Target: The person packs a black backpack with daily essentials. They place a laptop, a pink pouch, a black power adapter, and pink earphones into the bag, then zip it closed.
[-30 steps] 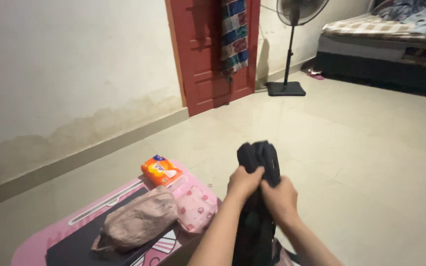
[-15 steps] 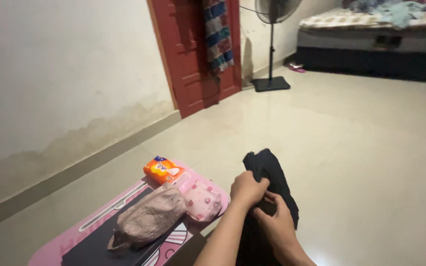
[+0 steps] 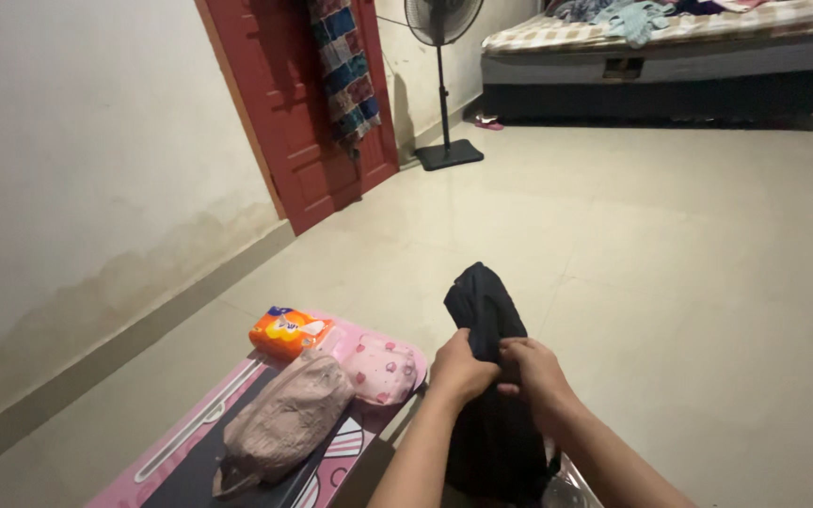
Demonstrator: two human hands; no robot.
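Both of my hands grip a black rolled-up garment [image 3: 482, 301] that stands upright in front of me. My left hand [image 3: 458, 367] clasps its left side and my right hand [image 3: 534, 372] its right side, fingers closed around the cloth. The garment's lower part hangs down between my forearms. Just left of my hands lies a pink low table [image 3: 190, 437] with a dusty-pink rolled cloth [image 3: 284, 423], a pink dotted pouch [image 3: 380, 370] and an orange packet [image 3: 284, 331] on it.
A cream wall runs along the left with a red door [image 3: 284, 103] and a striped cloth [image 3: 342, 66] hanging on it. A standing fan [image 3: 444, 85] and a bed [image 3: 670, 47] with clothes are at the far end. Tiled floor [image 3: 689, 263] stretches ahead.
My view has swung right and tilted, so door, fan and bed shifted left. My hands stayed on the black garment, shifting their grip lower; my right hand now sits level with the left.
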